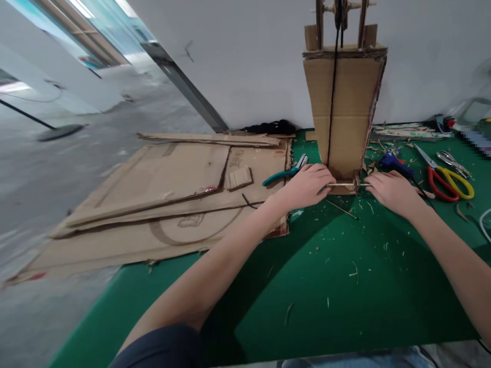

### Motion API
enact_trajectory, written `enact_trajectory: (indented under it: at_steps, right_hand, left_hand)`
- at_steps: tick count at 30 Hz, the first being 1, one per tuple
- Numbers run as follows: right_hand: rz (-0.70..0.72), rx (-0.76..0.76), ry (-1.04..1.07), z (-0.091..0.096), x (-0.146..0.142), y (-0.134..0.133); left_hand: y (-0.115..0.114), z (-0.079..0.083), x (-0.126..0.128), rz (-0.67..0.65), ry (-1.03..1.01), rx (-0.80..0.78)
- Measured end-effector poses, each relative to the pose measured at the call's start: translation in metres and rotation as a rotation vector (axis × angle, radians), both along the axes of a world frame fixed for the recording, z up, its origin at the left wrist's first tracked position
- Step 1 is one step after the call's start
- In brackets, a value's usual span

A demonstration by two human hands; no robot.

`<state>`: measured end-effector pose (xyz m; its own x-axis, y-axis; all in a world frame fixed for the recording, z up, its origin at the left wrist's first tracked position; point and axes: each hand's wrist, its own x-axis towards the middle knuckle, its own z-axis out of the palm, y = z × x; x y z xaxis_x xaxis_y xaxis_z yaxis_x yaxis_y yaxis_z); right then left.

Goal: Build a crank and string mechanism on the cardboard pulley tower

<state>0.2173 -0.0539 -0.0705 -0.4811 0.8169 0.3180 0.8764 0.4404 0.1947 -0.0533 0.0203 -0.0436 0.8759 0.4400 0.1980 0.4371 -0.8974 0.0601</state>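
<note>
A tall cardboard tower stands upright at the back of the green table, with a black cord running down its front. A thin wooden stick lies level across the tower's base and passes through a small cardboard upright. My left hand is closed around the stick's left end, beside the tower's foot. Over on the right, my right hand pinches the stick's other end. Some fingertips are hidden behind the hands. Teal-handled pliers lie just left of my left hand.
Stacked cardboard sheets cover the table's left side and overhang its edge. Right of my right hand lie scissors with red and yellow handles, and a dark blue tool. Scraps litter the green tabletop. A white wall rises behind.
</note>
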Motion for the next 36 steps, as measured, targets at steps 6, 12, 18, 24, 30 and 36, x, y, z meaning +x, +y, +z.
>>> enact_trajectory:
  at_steps: [6,12,18,24,30,36]
  right_hand:
    - [0.009,0.026,0.058,-0.002,-0.001,-0.001]
    - [0.038,-0.052,0.092,-0.003,0.009,0.005]
    - [0.018,-0.066,0.056,0.0,0.004,0.005]
    - [-0.027,0.031,-0.021,-0.001,-0.012,0.0]
    - [-0.015,-0.047,0.005,-0.003,-0.006,0.006]
    - [0.009,-0.17,0.026,0.0,-0.001,0.01]
  left_hand:
    - [0.002,0.0,-0.002,-0.016,0.013,0.022]
    - [0.001,0.002,-0.002,-0.013,0.016,0.015]
    - [0.003,0.001,-0.002,-0.03,0.012,-0.003]
    - [0.005,-0.002,-0.002,-0.068,-0.005,0.005]
    - [0.005,-0.002,-0.003,-0.049,-0.002,-0.015]
    - [0.005,-0.004,-0.003,-0.053,-0.004,-0.007]
